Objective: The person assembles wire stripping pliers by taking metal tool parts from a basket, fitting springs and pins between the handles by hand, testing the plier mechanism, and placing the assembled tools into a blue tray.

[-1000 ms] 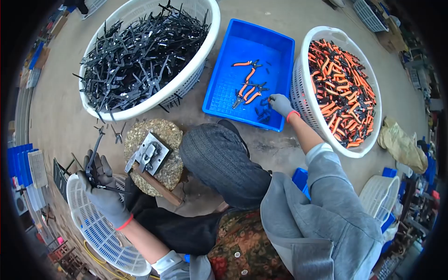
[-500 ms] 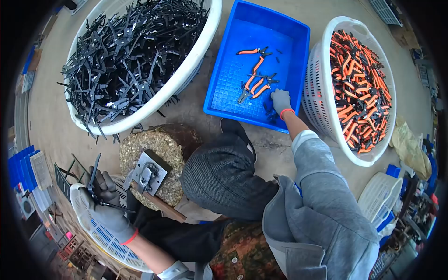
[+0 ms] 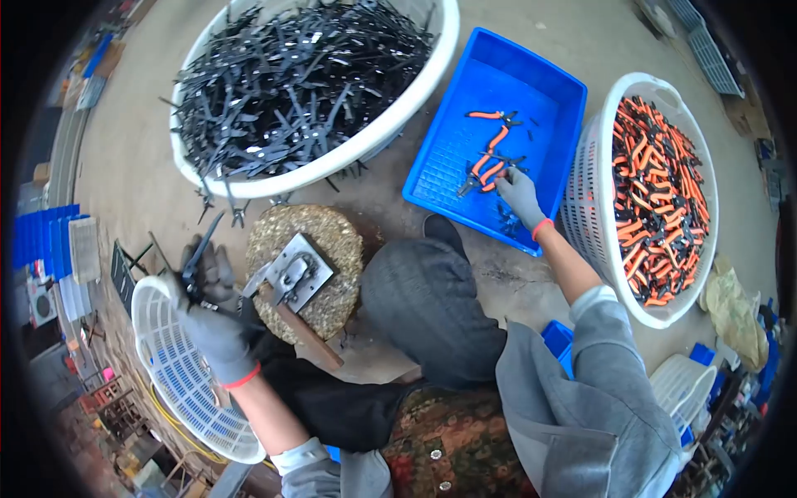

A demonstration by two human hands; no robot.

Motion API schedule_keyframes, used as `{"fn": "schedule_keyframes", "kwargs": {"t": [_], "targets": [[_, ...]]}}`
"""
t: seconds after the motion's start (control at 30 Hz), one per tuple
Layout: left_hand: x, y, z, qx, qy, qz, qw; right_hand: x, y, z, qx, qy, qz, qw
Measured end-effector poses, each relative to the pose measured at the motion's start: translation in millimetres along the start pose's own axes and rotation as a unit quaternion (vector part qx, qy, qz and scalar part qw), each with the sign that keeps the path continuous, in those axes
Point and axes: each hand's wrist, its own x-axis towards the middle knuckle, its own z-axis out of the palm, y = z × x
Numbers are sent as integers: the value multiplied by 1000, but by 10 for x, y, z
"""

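Note:
My left hand (image 3: 217, 328), in a grey glove, is palm up at the left and holds black pliers (image 3: 193, 270) with bare metal handles. My right hand (image 3: 521, 202), gloved too, is over the near right part of the blue tray (image 3: 440, 192). Its fingers are bent together beside the orange-handled pliers (image 3: 490, 174); what they pinch, if anything, is hidden. Small black parts (image 3: 508, 220) lie under that hand. Left of my knee, a steel block (image 3: 320, 270) sits on a round stump (image 3: 339, 236), with a wooden-handled hammer (image 3: 303, 328) lying against it.
A large white basket (image 3: 432, 79) heaped with black pliers stands at the back left. Right of the tray is another white basket (image 3: 591, 178) full of orange-handled pliers. A white basket (image 3: 174, 365) stands beneath my left arm.
The view has shifted, so the scene sits lower and further right. Within the tray, my right hand has moved left toward the orange-handled pliers. My left hand still holds the black pliers.

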Motion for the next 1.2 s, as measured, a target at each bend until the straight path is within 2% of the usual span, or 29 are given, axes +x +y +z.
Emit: {"fn": "schedule_keyframes", "kwargs": {"t": [0.03,0.13,0.17,0.27,0.4,0.47,0.5,0.53,0.57,0.6,0.63,0.67,0.7,0.73,0.77,0.8,0.87,1.03,1.1,1.13,1.2], "targets": [[-38,5,33,3,-13,6,1000,30,-209,-25,107,-24,33,993],[-78,31,14,-14,-34,-9,999,-39,-1109,-233,354,-38,38,934],[-58,39,-37,-29,-41,-17,999,-65,-1438,-306,373,-36,27,927],[5,52,-215,-89,-64,-23,994,-195,-2412,-365,546,-7,-4,838],[130,59,-512,-186,-109,-44,975,-293,-3428,-187,642,-30,-12,766],[206,86,-647,-218,-143,-50,964,-466,-3950,-47,635,-31,-4,772],[117,161,-524,-203,-86,-49,974,-509,-4112,114,599,-41,-11,800],[105,186,-518,-198,-81,-41,976,-596,-4290,239,562,-52,-17,825],[113,199,-548,-193,-73,-34,978,-740,-4391,363,464,-66,-79,880],[125,207,-586,-189,-63,-26,980,-836,-4476,474,251,-53,-217,942],[146,201,-610,-180,-38,-15,983,-997,-4604,476,64,-72,-339,936],[163,202,-642,-176,-32,-8,984,-1151,-4734,475,-123,-83,-447,882],[183,205,-674,-171,-25,-1,985,-1351,-4930,467,-326,-125,-463,815],[203,206,-708,-166,-18,4,986,-1599,-5109,442,-429,-148,-465,760],[224,211,-741,-161,-7,0,987,-1765,-5227,498,-472,-171,-489,713],[234,211,-770,-156,-37,0,987,-1911,-5326,551,-514,-190,-510,663],[229,239,-831,-146,-89,4,985,-2278,-5494,605,-546,-190,-514,634],[80,208,-722,-85,23,44,995,-3159,-5499,574,-606,-186,-562,531],[-12,274,-665,-72,42,53,995,-3429,-5354,506,-627,-179,-584,483],[-213,502,-560,-71,31,27,997,-3532,-5300,478,-632,-177,-594,465],[202,175,-703,-170,-10,26,985,-3692,-5200,404,-642,-172,-609,432]]}}
